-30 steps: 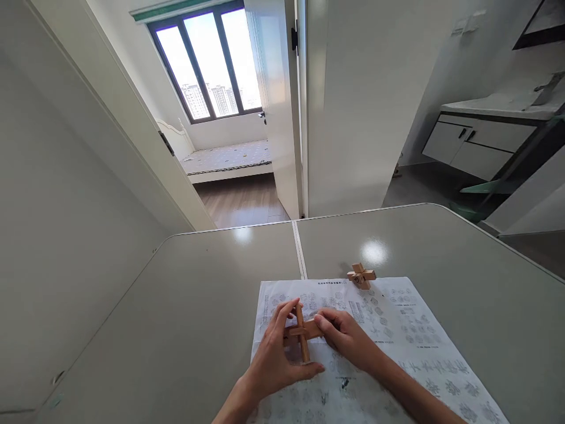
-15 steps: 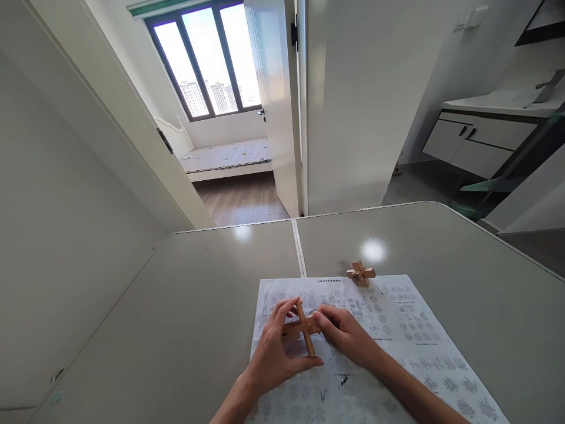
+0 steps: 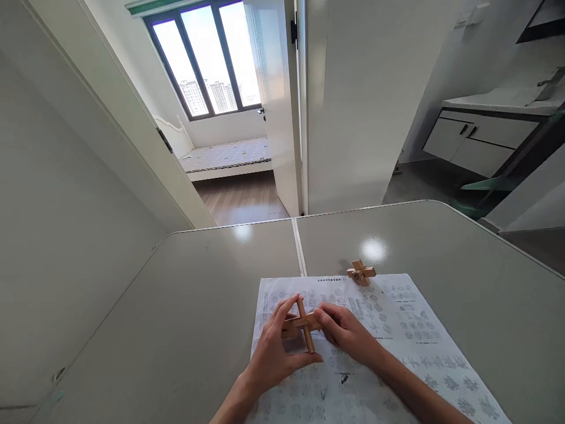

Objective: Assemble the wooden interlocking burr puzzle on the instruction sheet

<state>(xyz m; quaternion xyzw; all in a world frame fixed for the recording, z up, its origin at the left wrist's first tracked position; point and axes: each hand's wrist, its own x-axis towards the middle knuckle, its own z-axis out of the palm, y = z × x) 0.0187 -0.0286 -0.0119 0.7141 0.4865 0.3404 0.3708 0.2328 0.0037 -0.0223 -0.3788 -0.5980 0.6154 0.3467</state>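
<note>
Well, wooden cross (image 3: 304,323) between hands (image 3: 272,356).

Tabletop: glossy grey-green (image 3: 207,312), pale rim, rounded far corners at 10 and 2 o'clock.
Seam: a pale strip (image 3: 299,247) running in from the rim at 12 o'clock to the paper.
Paper: a white printed sheet (image 3: 441,330) lying flat from the middle towards 5 o'clock, covered in rows of small line drawings.
Wooden block cross: interlocked bars (image 3: 362,274) at the sheet's 12 o'clock edge; whether partly on bare tabletop, unclear.
</note>
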